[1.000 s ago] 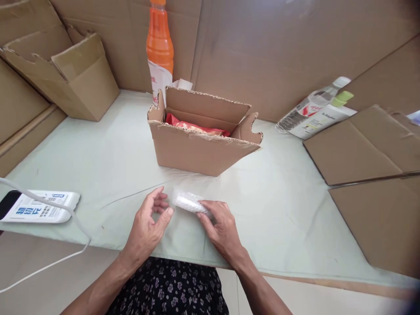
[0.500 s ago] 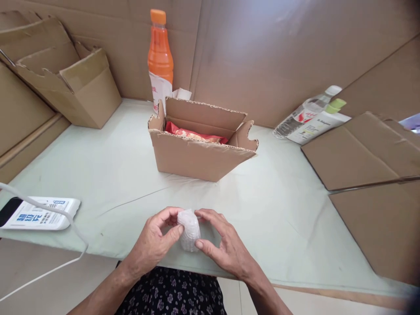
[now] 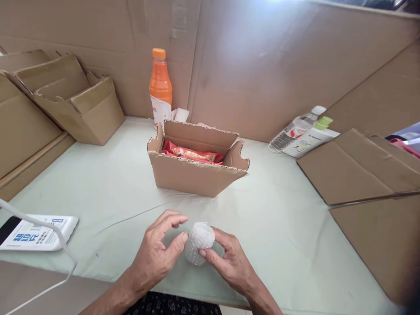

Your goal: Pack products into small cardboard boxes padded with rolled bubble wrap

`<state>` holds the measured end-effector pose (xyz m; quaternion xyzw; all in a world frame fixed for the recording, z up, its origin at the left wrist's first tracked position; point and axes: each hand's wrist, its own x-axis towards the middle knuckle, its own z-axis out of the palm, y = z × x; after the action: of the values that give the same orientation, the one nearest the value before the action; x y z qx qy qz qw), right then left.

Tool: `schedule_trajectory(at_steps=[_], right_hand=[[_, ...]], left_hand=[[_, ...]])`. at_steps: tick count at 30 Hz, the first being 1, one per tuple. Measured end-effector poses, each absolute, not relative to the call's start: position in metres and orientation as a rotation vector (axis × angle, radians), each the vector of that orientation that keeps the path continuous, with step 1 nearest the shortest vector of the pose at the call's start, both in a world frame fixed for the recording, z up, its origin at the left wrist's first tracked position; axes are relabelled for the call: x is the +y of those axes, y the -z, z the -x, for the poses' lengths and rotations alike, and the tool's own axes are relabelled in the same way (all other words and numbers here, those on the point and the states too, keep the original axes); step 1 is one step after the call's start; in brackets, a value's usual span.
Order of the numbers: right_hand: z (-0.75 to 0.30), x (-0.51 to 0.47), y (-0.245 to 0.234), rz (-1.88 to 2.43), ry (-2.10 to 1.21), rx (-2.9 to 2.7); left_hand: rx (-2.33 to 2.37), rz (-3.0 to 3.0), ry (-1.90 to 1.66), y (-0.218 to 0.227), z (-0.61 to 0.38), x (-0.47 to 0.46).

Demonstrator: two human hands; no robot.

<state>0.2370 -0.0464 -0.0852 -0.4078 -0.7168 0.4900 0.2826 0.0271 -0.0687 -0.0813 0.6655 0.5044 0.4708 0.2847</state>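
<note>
A small bundle of clear bubble wrap [image 3: 200, 239], roughly a short cylinder, is near the table's front edge; what it wraps is hidden. My right hand [image 3: 229, 258] grips it between thumb and fingers from the right. My left hand [image 3: 164, 245] is curved open on the other side, its thumb tip right by the wrap and its fingers apart from it. Beyond both hands stands an open-topped cardboard box [image 3: 193, 177] with red packets [image 3: 197, 154] inside.
Behind the box stand an orange drink bottle [image 3: 160, 85] and a white paper roll [image 3: 180, 115]. Cardboard boxes [image 3: 98, 111] occupy the left. A clear bottle [image 3: 297, 129], a white tube [image 3: 310, 142] and flat cartons [image 3: 354, 168] are at right. A white cable [image 3: 62, 238] crosses a white package [image 3: 39, 234].
The view has tilted up. My left fingers have come off the bubble-wrapped bundle, while my right hand has closed on it and tipped its top to the right.
</note>
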Motion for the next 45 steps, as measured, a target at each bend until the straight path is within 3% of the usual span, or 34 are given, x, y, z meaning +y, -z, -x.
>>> schedule_trajectory(at_steps=[9,12,21,30,37,45], right_hand=[[-0.25,-0.04,0.08,1.172,-1.266,-1.919],[-0.255,-0.038,0.081,1.197,-1.229,-1.918],[-0.268,-0.026,0.077,1.226,-1.208,-1.962],[-0.296,0.007,0.012,1.236,-1.045,-1.99],[-0.282,0.021,-0.017,0.983,-1.299,-2.387],[-0.311,0.047,-0.054,1.186,-0.88,-2.241]], left_hand=[[1.64,-2.447,-1.564,0.028,-0.024,0.002],[1.719,-2.495,-1.51,0.026,-0.025,0.02],[1.805,-2.397,-1.793,0.039,-0.019,0.024],[1.696,-2.183,-2.011,0.062,-0.022,0.007],[1.725,-2.173,-1.926,0.062,-0.021,0.007],[1.648,-2.091,-1.962,0.065,-0.023,0.005]])
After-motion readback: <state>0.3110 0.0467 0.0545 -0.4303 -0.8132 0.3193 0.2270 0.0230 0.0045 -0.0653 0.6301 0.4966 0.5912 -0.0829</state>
